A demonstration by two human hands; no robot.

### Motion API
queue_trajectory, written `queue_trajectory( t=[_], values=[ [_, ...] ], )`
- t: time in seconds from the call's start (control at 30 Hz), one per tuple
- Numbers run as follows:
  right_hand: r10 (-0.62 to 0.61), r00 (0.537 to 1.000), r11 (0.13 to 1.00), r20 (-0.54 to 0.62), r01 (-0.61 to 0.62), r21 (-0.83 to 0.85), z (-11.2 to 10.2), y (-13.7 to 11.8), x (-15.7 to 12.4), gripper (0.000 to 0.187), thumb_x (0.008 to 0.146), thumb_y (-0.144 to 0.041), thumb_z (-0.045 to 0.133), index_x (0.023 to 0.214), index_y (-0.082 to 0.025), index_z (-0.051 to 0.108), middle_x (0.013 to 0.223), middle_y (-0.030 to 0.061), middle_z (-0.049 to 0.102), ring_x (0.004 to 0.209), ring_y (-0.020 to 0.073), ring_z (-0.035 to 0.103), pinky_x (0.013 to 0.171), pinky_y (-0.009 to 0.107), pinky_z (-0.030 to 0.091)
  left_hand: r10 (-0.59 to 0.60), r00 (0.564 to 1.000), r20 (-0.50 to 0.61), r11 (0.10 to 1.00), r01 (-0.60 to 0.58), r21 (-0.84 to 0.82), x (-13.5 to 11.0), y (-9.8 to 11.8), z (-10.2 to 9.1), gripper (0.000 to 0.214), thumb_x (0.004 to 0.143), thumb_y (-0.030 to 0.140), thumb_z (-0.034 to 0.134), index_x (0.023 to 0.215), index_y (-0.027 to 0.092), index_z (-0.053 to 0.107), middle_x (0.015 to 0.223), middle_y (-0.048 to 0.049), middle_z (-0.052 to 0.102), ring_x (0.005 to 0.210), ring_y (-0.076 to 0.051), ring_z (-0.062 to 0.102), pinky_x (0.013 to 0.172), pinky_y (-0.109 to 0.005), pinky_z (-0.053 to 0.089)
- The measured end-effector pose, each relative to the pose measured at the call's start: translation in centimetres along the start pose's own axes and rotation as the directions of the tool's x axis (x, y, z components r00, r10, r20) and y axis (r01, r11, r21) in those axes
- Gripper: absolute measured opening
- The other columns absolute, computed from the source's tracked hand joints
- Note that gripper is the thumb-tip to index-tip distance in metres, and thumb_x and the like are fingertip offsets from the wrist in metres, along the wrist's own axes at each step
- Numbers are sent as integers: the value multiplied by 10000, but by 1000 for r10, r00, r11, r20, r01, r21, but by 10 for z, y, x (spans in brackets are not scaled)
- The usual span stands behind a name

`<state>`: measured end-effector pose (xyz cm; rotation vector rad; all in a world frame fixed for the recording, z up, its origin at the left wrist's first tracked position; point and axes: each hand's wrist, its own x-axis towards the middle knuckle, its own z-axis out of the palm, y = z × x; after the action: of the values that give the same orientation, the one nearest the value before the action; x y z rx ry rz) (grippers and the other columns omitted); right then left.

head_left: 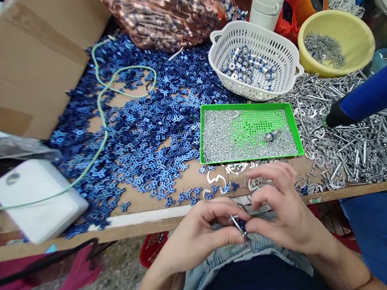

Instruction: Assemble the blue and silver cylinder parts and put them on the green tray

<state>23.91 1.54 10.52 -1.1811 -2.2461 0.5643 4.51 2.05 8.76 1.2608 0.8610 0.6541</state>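
Over denim (237,251), left hand (197,232), right hand (278,207), pinching blue-and-steel metal piece (240,225)

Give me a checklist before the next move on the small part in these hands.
Small metal part with blue piece held by left hand: ok, fingers pinch it.
Right hand in contact with the part: cannot tell, fingers hide it.
Part correctly assembled: cannot tell, mostly hidden.
Green tray of silver clips within reach: ok, directly ahead.
Tray free of stray pieces: not ok, a metal-and-blue cylinder lies on the clips.
Blue Y-shaped pieces available: ok, plentiful left of the tray.
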Motion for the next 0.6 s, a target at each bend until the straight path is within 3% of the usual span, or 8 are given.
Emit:
queue_trajectory(
  t=[0.1,0.23,0.3,0.37,0.43,0.6],
  values=[
    [45,997,988,-67,-54,-141,6,0,0,169,788,-253,624,844,-217,469,1095,56,565,1071,227,478,952,427,224,25,991,-133,993,-9,115,2,-6,4,120,733,220,696,843,191,736,774,-65,728,686,-183,671,614,-274,553],
    [26,996,995,84,-18,-95,3,13,6,77,832,-234,584,847,-208,513,931,26,612,910,183,537,884,378,326,20,980,-198,974,26,225,4,-16,8,135,741,220,683,865,191,728,774,-53,740,650,-175,678,604,-270,558],
    [112,991,993,72,-109,-38,-5,31,12,50,853,-249,558,886,-212,554,923,30,625,885,182,552,804,351,396,53,971,-232,970,5,244,3,-21,7,138,739,211,682,869,203,728,762,-46,740,633,-172,677,585,-266,560],
    [258,962,962,-90,-265,-71,-14,57,19,106,883,-239,498,921,-224,596,910,37,630,875,196,558,770,365,426,102,953,-284,969,-30,245,0,-24,3,157,736,196,681,884,216,728,761,-46,739,631,-171,678,567,-260,563],
    [332,914,893,-232,-384,-234,-20,87,26,194,892,-213,456,968,-227,633,931,67,619,889,234,533,765,409,416,139,930,-340,968,-55,244,-5,-25,-1,178,728,183,684,895,225,731,751,-46,733,630,-172,674,547,-253,563],
    [282,943,797,-175,-332,-504,-23,133,38,208,859,-219,492,896,-257,693,906,86,578,899,288,471,746,465,374,140,872,-469,979,-52,197,-14,-25,-6,186,706,163,700,875,230,736,754,-42,716,646,-164,659,525,-227,553]
  ],
)
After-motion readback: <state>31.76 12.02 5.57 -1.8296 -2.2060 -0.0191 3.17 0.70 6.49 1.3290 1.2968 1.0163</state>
